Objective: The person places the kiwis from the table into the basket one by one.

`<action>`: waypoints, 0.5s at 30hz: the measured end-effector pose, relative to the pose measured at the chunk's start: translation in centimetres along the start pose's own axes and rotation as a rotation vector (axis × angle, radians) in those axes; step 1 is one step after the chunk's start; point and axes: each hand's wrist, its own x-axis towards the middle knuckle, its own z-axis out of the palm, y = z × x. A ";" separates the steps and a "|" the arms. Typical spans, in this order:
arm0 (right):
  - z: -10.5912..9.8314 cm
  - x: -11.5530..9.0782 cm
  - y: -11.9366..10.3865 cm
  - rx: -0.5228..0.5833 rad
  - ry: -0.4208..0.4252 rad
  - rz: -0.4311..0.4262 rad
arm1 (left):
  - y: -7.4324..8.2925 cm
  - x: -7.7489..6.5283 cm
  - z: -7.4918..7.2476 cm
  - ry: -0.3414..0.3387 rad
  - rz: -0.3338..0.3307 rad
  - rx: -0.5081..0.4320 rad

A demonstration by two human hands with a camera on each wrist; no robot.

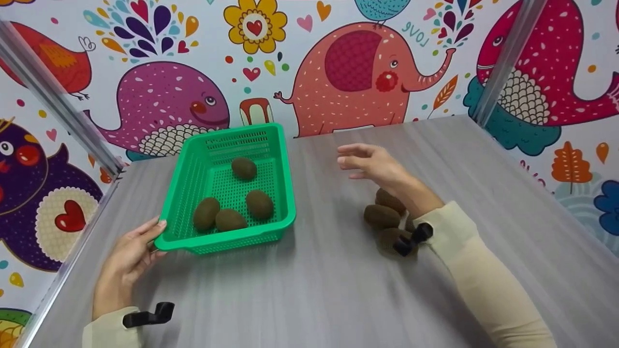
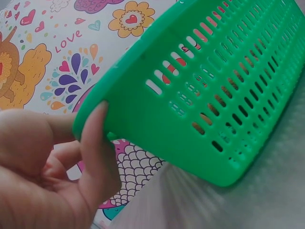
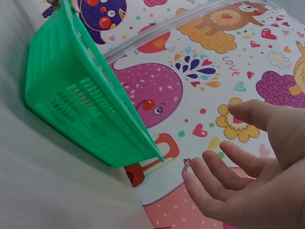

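A green plastic basket (image 1: 290, 193) with slotted walls stands on the left half of the table. Inside it lie several brown kiwifruits, one kiwifruit (image 1: 244, 168) toward the far end and the others near the front. My left hand (image 1: 128, 258) pinches the basket's front-left rim corner between thumb and fingers, as the left wrist view also shows. To the right of the basket, my right hand (image 1: 372, 164) is held above the table with fingers loosely extended, holding nothing. Beneath the right wrist sits a group of kiwifruits (image 1: 381, 216), partly hidden by the forearm.
The grey table (image 1: 309, 299) ends at a back wall (image 1: 271, 82) printed with cartoon animals. Metal posts (image 1: 508, 63) stand at the corners. Both wrists carry black camera mounts (image 1: 150, 315), and the right one overlaps the loose kiwifruits in the head view.
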 end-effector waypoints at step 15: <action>-4.4 -2.7 3.0 -0.128 0.050 0.028 | -0.2 0.0 0.0 -0.004 0.009 -0.030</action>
